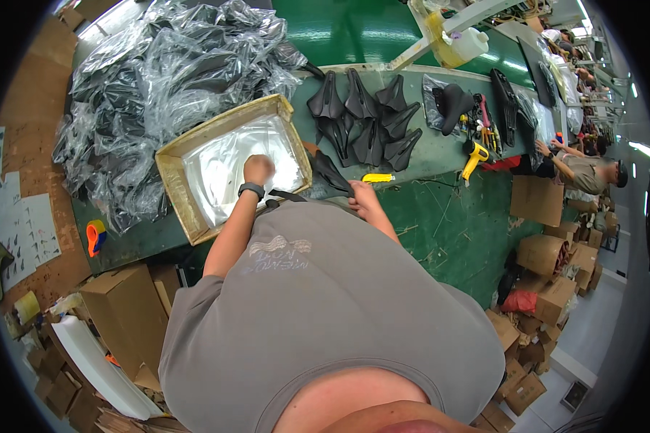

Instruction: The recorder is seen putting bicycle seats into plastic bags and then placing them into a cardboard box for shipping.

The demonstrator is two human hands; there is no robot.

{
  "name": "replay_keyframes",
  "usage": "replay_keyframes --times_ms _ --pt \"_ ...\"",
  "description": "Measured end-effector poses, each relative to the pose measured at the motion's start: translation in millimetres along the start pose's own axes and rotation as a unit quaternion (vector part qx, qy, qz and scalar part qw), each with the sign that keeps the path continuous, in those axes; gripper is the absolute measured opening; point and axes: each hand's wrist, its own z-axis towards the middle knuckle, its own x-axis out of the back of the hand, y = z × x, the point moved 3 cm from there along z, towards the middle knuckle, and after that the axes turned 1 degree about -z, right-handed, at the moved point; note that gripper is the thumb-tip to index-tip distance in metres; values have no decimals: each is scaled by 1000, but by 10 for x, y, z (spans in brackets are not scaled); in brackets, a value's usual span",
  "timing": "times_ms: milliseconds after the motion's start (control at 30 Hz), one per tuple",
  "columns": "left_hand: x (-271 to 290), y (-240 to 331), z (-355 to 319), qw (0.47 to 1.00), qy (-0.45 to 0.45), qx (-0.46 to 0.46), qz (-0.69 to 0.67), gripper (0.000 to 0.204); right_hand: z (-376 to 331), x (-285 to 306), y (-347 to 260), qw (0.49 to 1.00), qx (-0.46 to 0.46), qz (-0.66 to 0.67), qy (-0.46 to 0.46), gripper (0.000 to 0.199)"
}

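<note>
My right hand [368, 204] is closed on the narrow end of a black bicycle saddle [329, 175] at the bench's near edge. Inside a worn yellowish box [177, 189], my left hand [258, 170] is over a stack of clear plastic bags [217, 169]. Its fingers are curled, and their tips are blurred, so what they grip cannot be made out. Beyond my right hand, several black saddles [360, 97] lie in rows on the green bench top. A yellow utility knife [378, 178] rests just beyond that hand.
A big heap of plastic-wrapped saddles [188, 65] covers the bench's left side. Rightward lie a yellow heat gun [474, 159], a wider saddle [455, 107] and hand tools [484, 130]. An orange tape dispenser [95, 237] sits at left. A co-worker [588, 172] stands far right, near cardboard boxes [545, 256].
</note>
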Motion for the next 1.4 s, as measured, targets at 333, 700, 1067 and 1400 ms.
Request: replay_keyframes --times_ms 333,700,1067,1400 --pt "285 1197 -1480 910 -47 -358 204 22 -1622 -696 -964 947 176 79 -258 50" --pt "120 1234 -2195 955 -261 -137 -16 22 -1390 -1595 -930 841 -10 276 -466 37" --pt "370 1755 -2480 835 -320 -102 -437 11 -2111 -1209 -1242 824 206 264 -457 43" --pt "-135 2258 -2795 912 -61 -406 3 18 -2593 -914 -1210 845 434 -270 -156 51"
